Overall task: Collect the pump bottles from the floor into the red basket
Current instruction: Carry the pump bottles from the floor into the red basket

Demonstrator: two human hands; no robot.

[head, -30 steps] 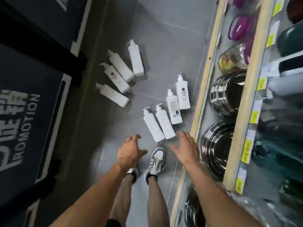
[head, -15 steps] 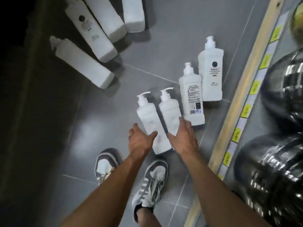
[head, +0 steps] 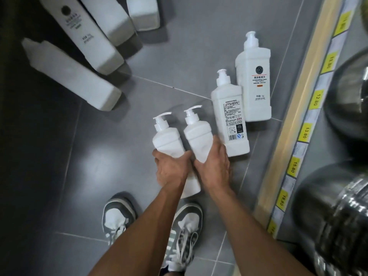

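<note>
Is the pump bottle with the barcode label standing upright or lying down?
Lying down: the barcode bottle shows its whole back label, pump pointing along the floor.

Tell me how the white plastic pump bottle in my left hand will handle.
The white plastic pump bottle looks squarish, unlikely to roll. Smooth plastic may slip. Gripped low by the left hand, its pump end might dip.
</note>
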